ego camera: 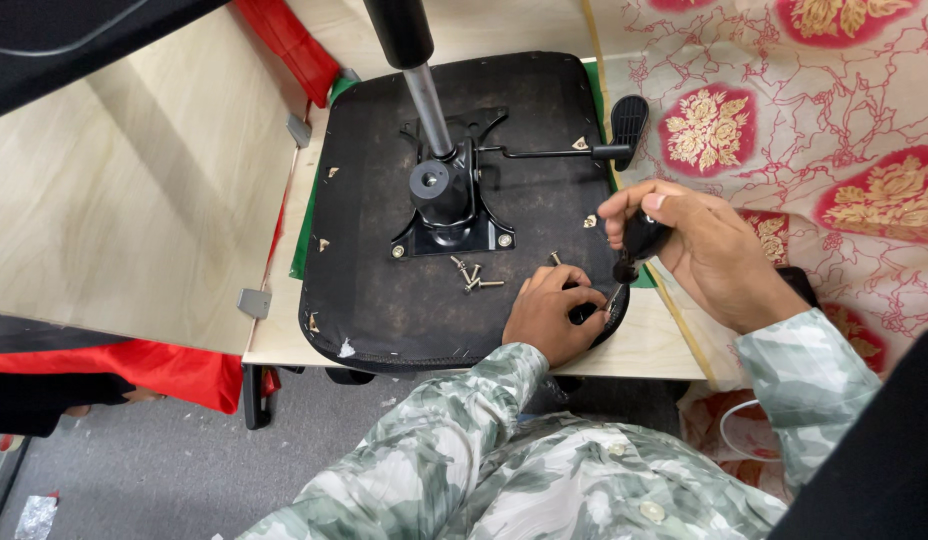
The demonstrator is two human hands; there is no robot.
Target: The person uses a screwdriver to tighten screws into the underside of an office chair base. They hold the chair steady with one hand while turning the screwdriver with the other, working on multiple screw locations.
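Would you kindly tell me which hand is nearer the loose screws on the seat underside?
Left. The left hand rests just right of the loose screws; the right hand is farther right, gripping a screwdriver.

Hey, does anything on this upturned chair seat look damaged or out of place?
Yes. The black fabric underside of the seat is torn at its front-left edge, showing white patches. Several loose silver screws lie scattered beside the black metal mounting plate, not fitted.
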